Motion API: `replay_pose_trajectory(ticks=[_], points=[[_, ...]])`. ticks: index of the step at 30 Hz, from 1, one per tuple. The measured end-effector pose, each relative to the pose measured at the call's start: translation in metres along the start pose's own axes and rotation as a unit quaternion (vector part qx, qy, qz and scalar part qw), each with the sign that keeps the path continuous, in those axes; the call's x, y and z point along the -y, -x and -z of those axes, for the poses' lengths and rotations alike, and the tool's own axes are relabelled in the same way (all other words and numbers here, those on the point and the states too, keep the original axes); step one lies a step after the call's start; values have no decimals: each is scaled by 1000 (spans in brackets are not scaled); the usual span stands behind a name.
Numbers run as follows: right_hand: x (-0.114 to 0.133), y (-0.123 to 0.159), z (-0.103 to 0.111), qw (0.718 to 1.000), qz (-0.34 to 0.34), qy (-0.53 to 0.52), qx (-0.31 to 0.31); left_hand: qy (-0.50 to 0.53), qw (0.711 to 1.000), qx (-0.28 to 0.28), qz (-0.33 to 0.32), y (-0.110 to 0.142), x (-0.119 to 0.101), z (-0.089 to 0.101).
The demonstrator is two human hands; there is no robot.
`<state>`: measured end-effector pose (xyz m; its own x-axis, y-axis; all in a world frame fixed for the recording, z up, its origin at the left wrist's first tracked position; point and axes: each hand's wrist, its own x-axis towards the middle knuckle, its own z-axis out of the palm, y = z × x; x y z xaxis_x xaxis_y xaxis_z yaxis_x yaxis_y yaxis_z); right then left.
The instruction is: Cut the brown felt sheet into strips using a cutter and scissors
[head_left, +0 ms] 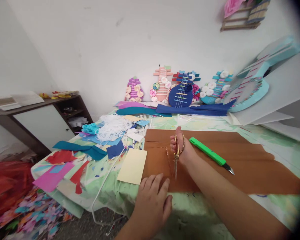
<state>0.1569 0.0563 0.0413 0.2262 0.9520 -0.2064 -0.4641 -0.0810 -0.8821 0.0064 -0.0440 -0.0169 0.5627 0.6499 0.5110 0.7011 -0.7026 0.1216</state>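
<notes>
Nearest the camera, the left hand (pixel 152 196) lies palm down at the near edge of a brown sheet (pixel 252 170), its fingers spread and slightly bent, gripping nothing, with the fingertips resting on the sheet. Ahead of it and to its right, the right hand (pixel 186 150) is turned on its side above the same sheet, thumb up, fingers curled around the handles of a pair of gold-coloured scissors (pixel 177 156). These hang from that grip with their blades pointing back toward the person, the tips reaching the area just right of the left fingertips; whether they touch the sheet I cannot tell. So the brown sheet lies beneath both hands, running a little past the left one on its left and far out beyond the right forearm on the other side. Just right of the right hand, a green cutter (pixel 207 151) rests on it, blade out and angled away from the wrist. Close to the left fingers, on their left, is a pale yellow card (pixel 132 166). Farther left of both hands lie a heap of white string (pixel 112 128) and a teal strip (pixel 80 149). Beyond the right hand, a dark blue lute-shaped model (pixel 180 96) leans by the wall.
</notes>
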Motion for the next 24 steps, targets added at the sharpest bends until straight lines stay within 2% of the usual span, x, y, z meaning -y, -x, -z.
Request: replay_pose_trajectory(ticks=[5,9,18,24], points=[[-6,-5,-2,998,-40,40,-6,-5,998,63,11,-8,-6,7],[-9,-5,-3,996,-64,63,0,-19,996,89,2,-16,-7,9],[-17,-2,-10,986,-116,118,-18,18,999,36,1,-26,5,2],[-20,1,-9,989,-98,107,-22,41,999,18,12,-24,8,0]])
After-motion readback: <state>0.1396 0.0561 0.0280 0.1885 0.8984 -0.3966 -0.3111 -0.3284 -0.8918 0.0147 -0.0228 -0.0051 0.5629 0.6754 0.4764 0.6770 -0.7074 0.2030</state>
